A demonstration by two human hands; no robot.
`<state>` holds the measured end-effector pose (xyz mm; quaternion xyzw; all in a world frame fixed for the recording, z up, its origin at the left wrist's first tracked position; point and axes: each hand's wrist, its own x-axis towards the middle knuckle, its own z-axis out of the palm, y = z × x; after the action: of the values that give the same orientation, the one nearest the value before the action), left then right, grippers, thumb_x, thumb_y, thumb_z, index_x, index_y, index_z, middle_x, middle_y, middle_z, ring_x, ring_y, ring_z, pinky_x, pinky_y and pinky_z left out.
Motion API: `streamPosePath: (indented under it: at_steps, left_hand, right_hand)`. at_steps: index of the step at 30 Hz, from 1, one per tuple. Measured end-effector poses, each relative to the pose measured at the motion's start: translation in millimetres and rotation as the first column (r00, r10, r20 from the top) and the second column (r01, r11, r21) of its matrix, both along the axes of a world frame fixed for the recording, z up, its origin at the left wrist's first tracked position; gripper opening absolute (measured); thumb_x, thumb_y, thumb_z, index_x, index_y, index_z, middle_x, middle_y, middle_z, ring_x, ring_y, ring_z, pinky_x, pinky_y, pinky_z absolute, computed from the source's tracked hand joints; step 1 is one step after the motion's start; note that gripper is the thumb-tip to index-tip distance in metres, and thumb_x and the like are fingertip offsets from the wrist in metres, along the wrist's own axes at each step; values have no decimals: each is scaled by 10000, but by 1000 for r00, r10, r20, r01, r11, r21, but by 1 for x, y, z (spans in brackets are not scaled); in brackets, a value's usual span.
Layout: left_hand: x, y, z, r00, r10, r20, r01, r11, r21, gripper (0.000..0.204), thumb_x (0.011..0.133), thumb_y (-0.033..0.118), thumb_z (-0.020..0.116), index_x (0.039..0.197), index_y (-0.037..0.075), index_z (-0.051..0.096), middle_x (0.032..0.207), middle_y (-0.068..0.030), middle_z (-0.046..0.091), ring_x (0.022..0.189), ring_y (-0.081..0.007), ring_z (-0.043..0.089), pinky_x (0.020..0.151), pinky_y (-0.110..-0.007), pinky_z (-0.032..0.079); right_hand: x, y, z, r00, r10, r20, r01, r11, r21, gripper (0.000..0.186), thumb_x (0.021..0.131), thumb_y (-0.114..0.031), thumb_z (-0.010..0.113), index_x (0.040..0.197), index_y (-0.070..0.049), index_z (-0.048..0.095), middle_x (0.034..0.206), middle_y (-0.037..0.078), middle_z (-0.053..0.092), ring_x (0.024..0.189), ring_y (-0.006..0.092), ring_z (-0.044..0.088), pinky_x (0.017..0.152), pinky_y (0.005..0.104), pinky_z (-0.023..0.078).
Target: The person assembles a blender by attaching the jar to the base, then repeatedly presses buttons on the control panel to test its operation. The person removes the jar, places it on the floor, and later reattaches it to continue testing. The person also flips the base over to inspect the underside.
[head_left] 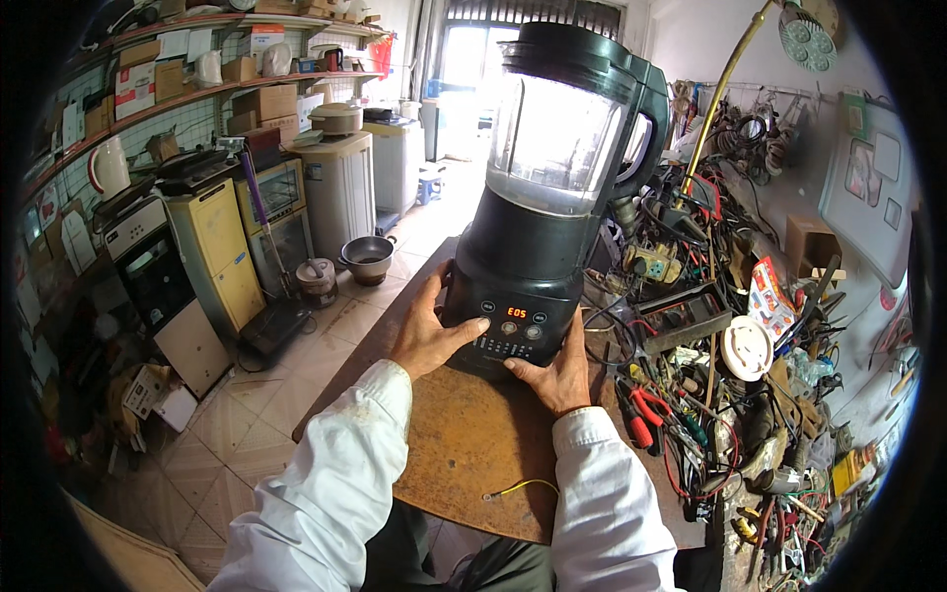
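Observation:
A black blender with a clear jar stands upright on a worn brown tabletop in front of me. Lit orange characters glow on its control panel. My left hand grips the base from the left, its thumb on the panel by the upper left button. From the right, my right hand holds the lower base, with the thumb at the panel's bottom edge. The fingers behind the base are partly hidden. The jar sits on the base with its black lid on, and its handle points right.
A yellow wire lies near the table's front edge. To the right are heaped tools and cables, with red-handled pliers and a white round lid. A brass-coloured lamp arm rises behind. Appliances and a dark pot stand on the left floor.

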<state>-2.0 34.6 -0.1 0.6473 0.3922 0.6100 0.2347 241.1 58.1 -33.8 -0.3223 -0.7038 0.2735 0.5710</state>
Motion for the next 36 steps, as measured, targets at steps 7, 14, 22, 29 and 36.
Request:
streamPosePath:
  at_steps: [7, 14, 22, 29, 36]
  left_hand:
    - [1, -2, 4, 998, 36, -45, -36, 999, -5, 1050, 824, 341, 911, 1635, 9, 333, 1540, -256, 512, 1437, -357, 529, 1168, -475, 492]
    - [1, -2, 2, 996, 68, -60, -69, 998, -13, 1052, 827, 355, 905, 1637, 5, 333, 1549, -258, 510, 1442, -362, 525, 1176, -483, 480]
    - [-1, -8, 6, 1000, -1, -10, 1, 998, -68, 991, 875, 334, 849, 1652, 21, 320, 1574, -239, 498, 1440, -336, 529, 1172, -467, 473]
    - [-5, -7, 4, 998, -41, 45, 43, 997, -65, 856, 975, 369, 719, 1660, 44, 322, 1609, -244, 472, 1474, -337, 495, 1190, -457, 449]
    - [-4, -10, 9, 995, -63, 75, 71, 992, -109, 845, 979, 379, 708, 1661, 53, 330, 1616, -216, 476, 1486, -328, 481, 1199, -451, 438]
  right_hand:
    - [1, 0, -1, 1000, -8, 4, 8, 999, -34, 1415, 601, -182, 1055, 1671, 33, 155, 1620, 242, 417, 1497, 361, 444, 1257, 429, 376]
    - [2, 1, -2, 1000, -7, -1, 7, 1000, -23, 1417, 593, -164, 1053, 1674, 22, 156, 1613, 243, 426, 1493, 363, 450, 1253, 435, 379]
    - [3, -2, 0, 998, -53, 45, 53, 999, 8, 1387, 596, -156, 1049, 1667, 24, 185, 1603, 235, 434, 1489, 359, 455, 1249, 426, 379]
    - [4, 0, 1, 999, -14, 36, 12, 999, 46, 1392, 576, -154, 1054, 1665, 5, 202, 1598, 234, 434, 1490, 371, 450, 1254, 433, 371]
    - [4, -2, 4, 1000, 7, 27, -8, 999, 35, 1401, 552, -123, 1058, 1662, -1, 213, 1611, 209, 420, 1491, 347, 441, 1256, 424, 366]
